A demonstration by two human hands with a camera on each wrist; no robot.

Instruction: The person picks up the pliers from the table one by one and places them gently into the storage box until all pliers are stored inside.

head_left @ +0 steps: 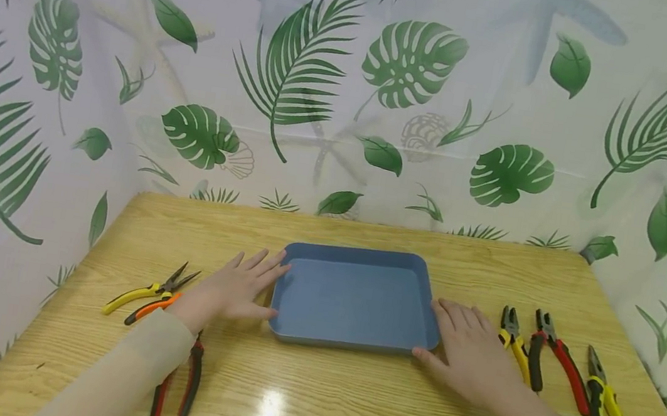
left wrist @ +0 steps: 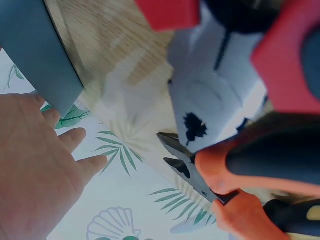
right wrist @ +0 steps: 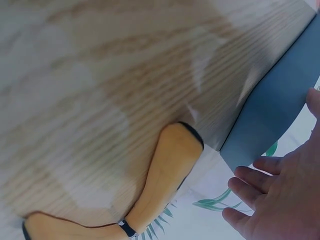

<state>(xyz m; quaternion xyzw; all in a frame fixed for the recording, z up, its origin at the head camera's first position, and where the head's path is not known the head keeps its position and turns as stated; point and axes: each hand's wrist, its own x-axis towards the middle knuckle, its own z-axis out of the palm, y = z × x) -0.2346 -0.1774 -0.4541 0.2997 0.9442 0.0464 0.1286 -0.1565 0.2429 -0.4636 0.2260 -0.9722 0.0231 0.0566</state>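
Note:
A shallow blue tray (head_left: 358, 305) lies on the wooden table between the two hands. My left hand (head_left: 237, 287) is spread flat, fingertips at the tray's left rim. On the opposite side, my right hand (head_left: 473, 355) has its fingers extended along the right rim, with the thumb near the front corner. Both hands grip nothing. In the left wrist view, orange-handled pliers (left wrist: 240, 180) and large red-and-black pliers (left wrist: 215, 90) appear beyond the left hand (left wrist: 40, 170). Close to the right hand (right wrist: 285, 195), the right wrist view has yellow plier handles (right wrist: 167, 170).
Yellow-handled long-nose pliers (head_left: 132, 298) lie left, and red-and-black pliers (head_left: 193, 374) sit partly under the left sleeve. At right are yellow-handled pliers (head_left: 520, 351), red-handled pliers (head_left: 570, 373) and yellow-and-black long-nose pliers (head_left: 616, 415). A leaf-patterned cloth (head_left: 311, 183) hangs behind the table.

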